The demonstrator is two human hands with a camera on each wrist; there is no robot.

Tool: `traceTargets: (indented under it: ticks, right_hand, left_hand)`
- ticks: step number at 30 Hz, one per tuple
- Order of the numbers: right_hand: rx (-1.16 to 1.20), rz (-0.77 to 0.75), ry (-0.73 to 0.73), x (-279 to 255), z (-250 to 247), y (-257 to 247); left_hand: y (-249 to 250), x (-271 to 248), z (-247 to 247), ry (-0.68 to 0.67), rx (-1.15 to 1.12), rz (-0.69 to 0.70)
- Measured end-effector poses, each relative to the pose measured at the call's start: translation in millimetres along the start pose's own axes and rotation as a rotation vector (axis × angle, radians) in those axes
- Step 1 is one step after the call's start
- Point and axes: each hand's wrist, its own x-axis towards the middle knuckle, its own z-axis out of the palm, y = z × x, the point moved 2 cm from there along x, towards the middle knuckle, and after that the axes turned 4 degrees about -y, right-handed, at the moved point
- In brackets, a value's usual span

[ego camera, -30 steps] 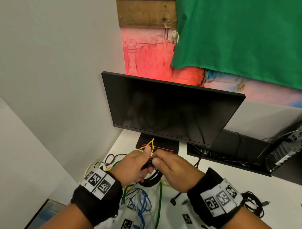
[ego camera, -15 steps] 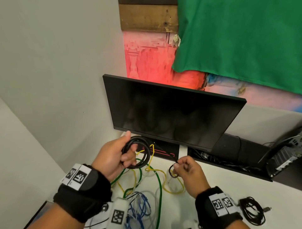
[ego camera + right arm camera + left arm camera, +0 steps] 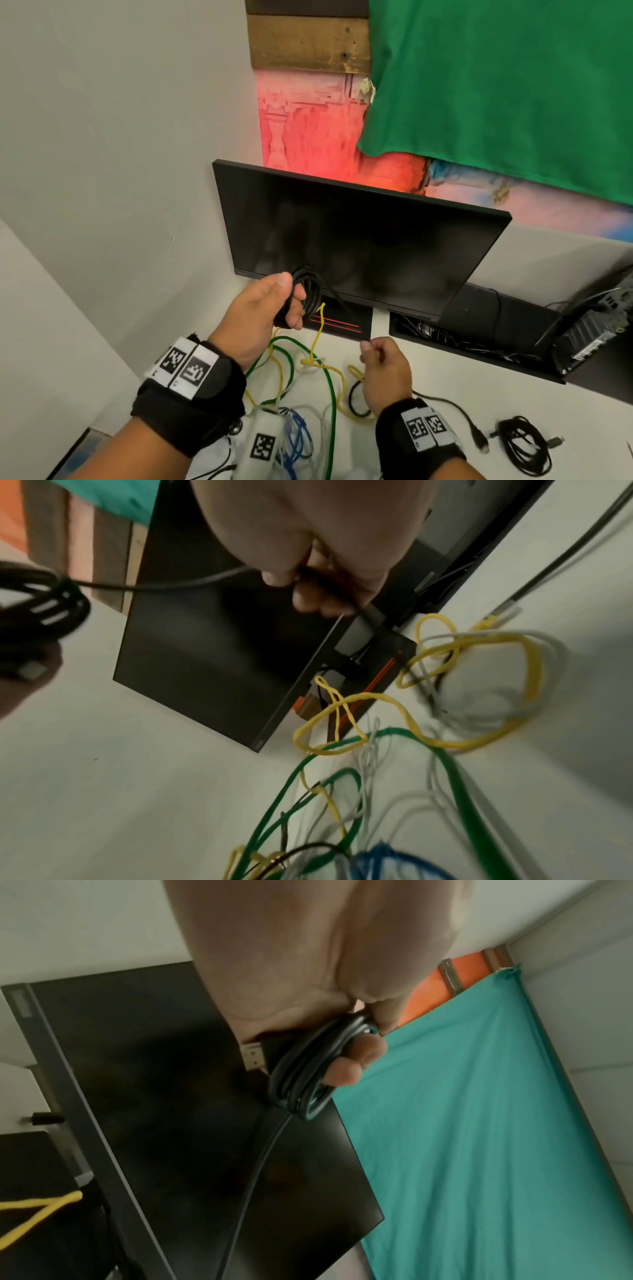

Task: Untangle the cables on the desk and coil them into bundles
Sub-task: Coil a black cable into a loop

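My left hand (image 3: 291,298) grips a coil of black cable (image 3: 308,291) raised in front of the monitor's lower edge; the left wrist view shows the coil (image 3: 308,1074) wrapped by my fingers, with a metal plug (image 3: 253,1056) sticking out beside it. One strand runs from the coil down to my right hand (image 3: 368,353), which pinches it above the desk; the right wrist view shows my fingertips (image 3: 284,580) on that black strand (image 3: 192,582). Below lies a tangle of yellow (image 3: 322,366), green (image 3: 330,394), blue (image 3: 301,442) and white cables.
A black monitor (image 3: 359,240) stands close behind my hands, its base (image 3: 342,322) under the coil. A black tray of wires (image 3: 462,342) runs along the back right. A small black cable bundle (image 3: 524,448) and a loose black plug (image 3: 479,442) lie at the right.
My hands were together at the coil; they have drawn apart. The left hand lifted the coil toward the monitor, the right hand slid down along the strand, and the yellow cable dropped free.
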Motion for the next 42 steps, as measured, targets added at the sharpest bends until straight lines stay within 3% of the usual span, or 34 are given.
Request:
traceTargets:
  ticks: [5, 8, 11, 17, 21, 25, 29, 31, 32, 35, 37, 39, 42]
  right_hand:
    - [-0.538, -0.267, -0.645, -34, 16, -37]
    - [-0.483, -0.408, -0.742, -50, 11, -65]
    - [-0.401, -0.505, -0.627, -49, -4, -92]
    - [-0.455, -0.642, -0.243, -22, -31, -126]
    - [-0.419, -0.509, -0.213, 0, -46, -115]
    - [-0.086, -0.293, -0.274, 15, -63, -67]
    - [0.310, -0.164, 0.003, 18, -74, -33]
    - [0.172, -0.222, 0.122, 18, -73, -29]
    - [0.025, -0.273, 0.115, 18, -70, -31]
    - [-0.525, -0.341, -0.234, 3, -46, -40]
    - [-0.749, -0.434, -0.486, -12, -28, -47]
    - [-0.804, -0.580, -0.665, -32, -13, -57]
    - [-0.704, -0.769, -0.778, -57, -1, -73]
  left_hand:
    - [-12, 6, -6, -0.034, 0.365, 0.060]
    - [-20, 3, -7, -0.143, 0.517, -0.007]
    - [-23, -3, -4, -0.228, 0.460, -0.111]
    - [-14, -15, 15, -0.388, 0.290, -0.222]
    - [-3, -15, 11, -0.161, 0.138, -0.235]
    - [6, -15, -10, 0.085, -0.164, -0.196]
    - [2, -19, -22, 0.187, -0.258, -0.243]
    - [0, -19, -20, 0.200, -0.248, -0.253]
    - [1, -19, -19, 0.213, -0.242, -0.237]
    - [8, -14, -17, 0.254, -0.245, -0.162]
    - [12, -10, -16, 0.256, -0.183, -0.125]
    - [11, -7, -15, 0.246, -0.047, -0.099]
    - [4, -4, -16, 0.217, 0.160, -0.076]
